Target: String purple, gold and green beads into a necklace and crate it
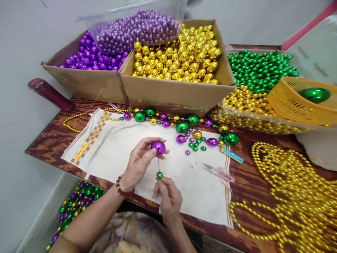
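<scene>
My left hand (138, 160), with a bead bracelet on its wrist, pinches a large shiny purple bead (158, 148) over the white cloth (113, 147). A thin straight needle (159, 164) runs from the purple bead down to a small green bead (159, 175). Just under that green bead, my right hand (168, 196) has its fingertips closed on the needle; its lower end is hidden by the fingers. Small loose green beads (195, 149) lie on the cloth beyond my hands. A strand of purple, green and gold beads (165, 123) stretches along the cloth's far edge.
Pink-handled thread snips (219, 173) and a blue packet (231, 154) lie at right. Cardboard boxes (173, 93) of beads stand behind. A yellow basket (286, 102) tops a bead tub. Gold strands (297, 196) cover the right side; a dark red bottle (51, 95) leans at left.
</scene>
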{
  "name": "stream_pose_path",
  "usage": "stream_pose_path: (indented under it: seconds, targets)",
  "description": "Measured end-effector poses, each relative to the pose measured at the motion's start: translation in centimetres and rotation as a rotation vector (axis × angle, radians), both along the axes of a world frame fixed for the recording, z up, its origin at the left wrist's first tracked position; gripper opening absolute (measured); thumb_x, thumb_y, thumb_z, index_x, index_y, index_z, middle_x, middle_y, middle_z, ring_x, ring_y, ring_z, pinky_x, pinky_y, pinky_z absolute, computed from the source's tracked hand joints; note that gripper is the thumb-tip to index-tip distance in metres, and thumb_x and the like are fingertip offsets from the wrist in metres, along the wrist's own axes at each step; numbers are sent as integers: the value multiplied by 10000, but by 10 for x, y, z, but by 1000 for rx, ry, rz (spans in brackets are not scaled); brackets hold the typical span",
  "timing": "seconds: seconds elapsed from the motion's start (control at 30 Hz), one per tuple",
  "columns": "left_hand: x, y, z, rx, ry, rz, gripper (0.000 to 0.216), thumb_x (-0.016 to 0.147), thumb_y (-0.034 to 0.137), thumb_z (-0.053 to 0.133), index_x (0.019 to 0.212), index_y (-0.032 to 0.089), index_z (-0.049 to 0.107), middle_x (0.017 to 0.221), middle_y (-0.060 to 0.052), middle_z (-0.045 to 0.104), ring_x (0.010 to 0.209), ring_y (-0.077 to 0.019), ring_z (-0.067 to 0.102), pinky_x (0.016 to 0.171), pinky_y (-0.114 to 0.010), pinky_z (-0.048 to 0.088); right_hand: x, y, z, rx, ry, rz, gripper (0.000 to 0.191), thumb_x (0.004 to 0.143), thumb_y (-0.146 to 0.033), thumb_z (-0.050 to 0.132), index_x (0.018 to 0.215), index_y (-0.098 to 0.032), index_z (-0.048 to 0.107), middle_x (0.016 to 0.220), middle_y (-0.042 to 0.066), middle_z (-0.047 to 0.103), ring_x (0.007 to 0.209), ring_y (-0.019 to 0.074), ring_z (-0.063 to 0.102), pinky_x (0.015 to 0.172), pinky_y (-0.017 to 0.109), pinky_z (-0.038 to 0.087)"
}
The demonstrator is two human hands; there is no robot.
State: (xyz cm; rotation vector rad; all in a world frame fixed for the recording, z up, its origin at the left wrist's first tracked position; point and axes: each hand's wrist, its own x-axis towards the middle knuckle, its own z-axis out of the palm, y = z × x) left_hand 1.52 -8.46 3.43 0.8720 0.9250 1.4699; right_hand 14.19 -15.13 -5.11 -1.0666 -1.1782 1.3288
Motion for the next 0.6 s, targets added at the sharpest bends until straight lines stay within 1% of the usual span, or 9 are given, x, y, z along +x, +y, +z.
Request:
stream_pose_path:
  seconds: [0.07,0.2,0.3,0.4,0.5,0.6]
  targets:
    - [-3,-1,0,-2,9,8,295,910,320,660,1183,209,646,1220,-118,663,948,-199,710,806,-298,571,2,0,-3,22,-11,-13,205,1001,-303,506,925,-176,648,598,-32,602,451,107,567,468,235,459]
    - [-3,-1,-4,10,40,52,325,858,284,725,1173,220,680,1139,-84,669,917,-163,676,834,-295,575,4,-1,-3,55,-31,-41,195,1002,-278,501,929,-175,650,608,-27,615,457,106,577,476,236,467]
    - [1,-4,-9,20,80,28,310,812,251,769,1116,220,713,1112,-69,643,948,-156,636,844,-290,571,2,4,2,60,-22,-57,193,996,-284,510,913,-174,645,593,-32,602,444,102,559,467,234,458]
    - [7,-9,-11,6,113,-14,298,787,246,792,1077,231,724,1084,-53,638,918,-142,632,812,-263,560,0,13,11,48,-8,-79,196,992,-293,521,885,-178,639,571,-41,577,447,99,541,477,231,451]
    - [9,-12,-10,-30,166,-44,306,822,247,760,1124,269,715,1108,-26,628,932,-126,624,818,-220,532,0,22,18,8,37,-75,190,991,-294,528,890,-183,644,595,-39,580,476,96,552,502,223,457]
    - [7,-10,-10,-66,218,-83,347,862,232,715,1199,311,692,1116,16,607,1008,-115,598,888,-169,479,2,28,20,-49,94,-52,171,991,-277,523,933,-191,659,662,-33,615,522,91,589,534,207,470]
